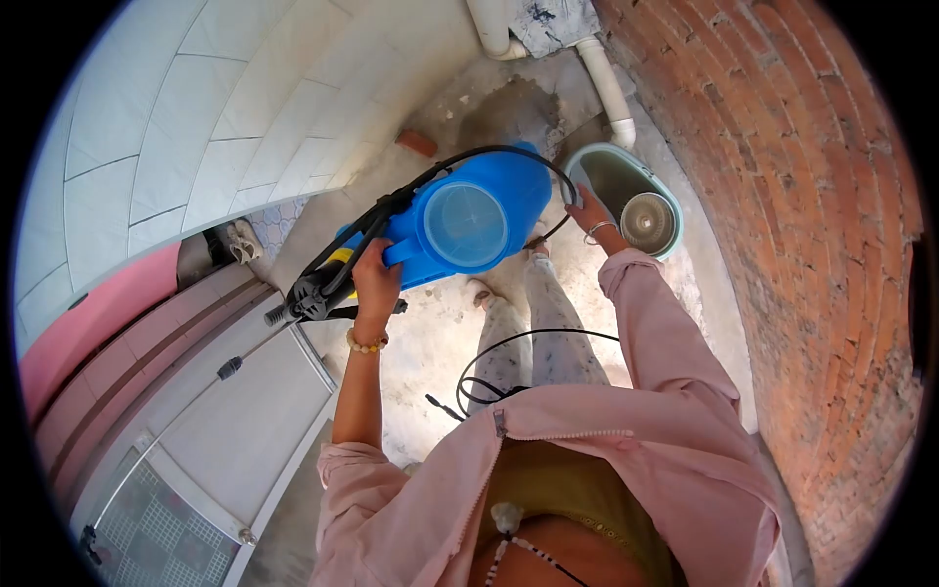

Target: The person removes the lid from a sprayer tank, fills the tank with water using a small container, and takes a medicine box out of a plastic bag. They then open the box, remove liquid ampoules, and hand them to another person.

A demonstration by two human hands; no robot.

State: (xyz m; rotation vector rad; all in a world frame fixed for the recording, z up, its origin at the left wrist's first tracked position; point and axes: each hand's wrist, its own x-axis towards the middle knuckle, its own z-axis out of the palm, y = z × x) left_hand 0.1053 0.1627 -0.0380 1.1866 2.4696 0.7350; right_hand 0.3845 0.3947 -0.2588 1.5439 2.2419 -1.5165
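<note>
A blue backpack sprayer (pixel 528 186) stands on the floor in front of me. Its round top opening shows a translucent strainer (pixel 466 225). My left hand (pixel 377 281) is closed around the sprayer's blue handle, beside black fittings (pixel 315 295) and a long thin spray lance (pixel 186 411). At the sprayer's right, my right hand (pixel 593 217) has its fingers around the curved black hose (pixel 509 150), though the exact grip is partly hidden. That hand overlaps the near rim of a pale green bucket (pixel 675 196), which holds a round ribbed object (pixel 648 223).
A brick wall (pixel 753 245) rises on the right and a tiled wall (pixel 225 108) on the left. White drainpipes (pixel 608 88) stand behind the bucket. A loose brick (pixel 417 143) lies by the tiled wall. A white door (pixel 235 421) is at lower left. Black straps (pixel 479 382) hang near my waist.
</note>
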